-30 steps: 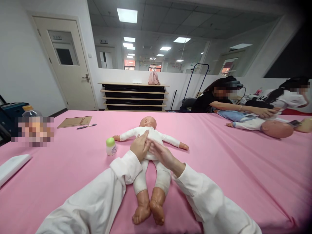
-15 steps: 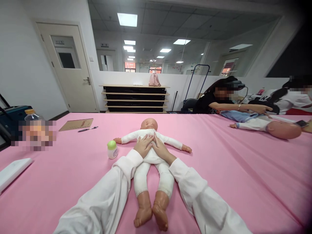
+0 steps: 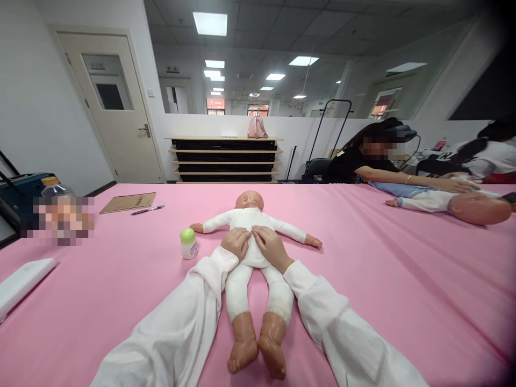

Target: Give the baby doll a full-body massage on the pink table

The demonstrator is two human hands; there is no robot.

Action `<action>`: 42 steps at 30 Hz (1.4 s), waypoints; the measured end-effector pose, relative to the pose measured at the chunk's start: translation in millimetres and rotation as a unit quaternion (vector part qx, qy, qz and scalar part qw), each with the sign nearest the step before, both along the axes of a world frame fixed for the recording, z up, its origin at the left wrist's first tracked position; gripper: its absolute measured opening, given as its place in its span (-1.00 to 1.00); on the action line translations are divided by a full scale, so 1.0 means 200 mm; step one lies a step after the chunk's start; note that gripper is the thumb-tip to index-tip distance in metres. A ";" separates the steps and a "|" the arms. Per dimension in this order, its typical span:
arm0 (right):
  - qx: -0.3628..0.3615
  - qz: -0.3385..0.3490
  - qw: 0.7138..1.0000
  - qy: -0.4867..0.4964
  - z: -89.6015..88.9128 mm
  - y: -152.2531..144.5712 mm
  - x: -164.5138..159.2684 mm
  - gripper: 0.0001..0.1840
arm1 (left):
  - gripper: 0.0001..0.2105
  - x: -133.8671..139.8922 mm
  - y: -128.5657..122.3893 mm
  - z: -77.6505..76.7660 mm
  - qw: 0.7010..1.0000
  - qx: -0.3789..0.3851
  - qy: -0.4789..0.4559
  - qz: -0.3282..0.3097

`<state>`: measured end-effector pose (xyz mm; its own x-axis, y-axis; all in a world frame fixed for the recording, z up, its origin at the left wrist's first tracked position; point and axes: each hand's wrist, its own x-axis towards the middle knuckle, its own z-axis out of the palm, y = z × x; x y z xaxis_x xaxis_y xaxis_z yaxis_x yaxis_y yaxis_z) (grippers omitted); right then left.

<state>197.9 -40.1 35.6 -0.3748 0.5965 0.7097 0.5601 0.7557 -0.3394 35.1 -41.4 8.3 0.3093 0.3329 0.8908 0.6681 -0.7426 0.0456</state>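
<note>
A baby doll (image 3: 253,257) in a white suit lies stretched out on the pink-covered table (image 3: 363,301), feet toward me and arms spread. No facial features show on its head. On the left side of its torso rests my left hand (image 3: 237,242), fingers bent and fingertips on the cloth. My right hand (image 3: 271,247) lies opposite, on the right side, its fingers bent as well. A narrow strip of white cloth shows between the hands. Neither hand visibly holds anything. Left of the doll stands a small white bottle (image 3: 188,248) with a green cap, untouched.
A brown notebook (image 3: 128,202) and a pen (image 3: 147,209) lie at the back left. A white box-like object (image 3: 26,282) and an orange-capped bottle (image 3: 52,191) are at the left edge. At right, a person (image 3: 355,161) reaches over another doll (image 3: 479,207).
My hands have drawn slightly back toward me and apart on the doll's torso, and their fingers have gone from flat to bent. The person at right has moved an arm further right.
</note>
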 end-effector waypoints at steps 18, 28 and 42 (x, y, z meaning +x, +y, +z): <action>-0.181 -0.123 0.972 -0.088 -0.02 0.08 -0.01 -0.46 | -0.56 0.02 0.00 0.04 0.954 -0.284 0.064 0.064; -0.031 -0.153 0.985 0.067 -0.04 0.05 0.01 -0.66 | -0.73 0.03 0.03 -0.05 0.992 -0.095 -0.031 0.078; -0.100 0.004 0.994 -0.048 -0.04 0.07 0.03 -0.40 | -0.62 0.01 -0.02 0.05 0.982 -0.132 0.130 -0.044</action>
<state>203.5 -25.3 28.4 -0.4412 0.7189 0.5372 0.5912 0.6831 -0.4287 37.9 -45.2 17.3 0.5530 0.5038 0.6636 0.6162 -0.7834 0.0813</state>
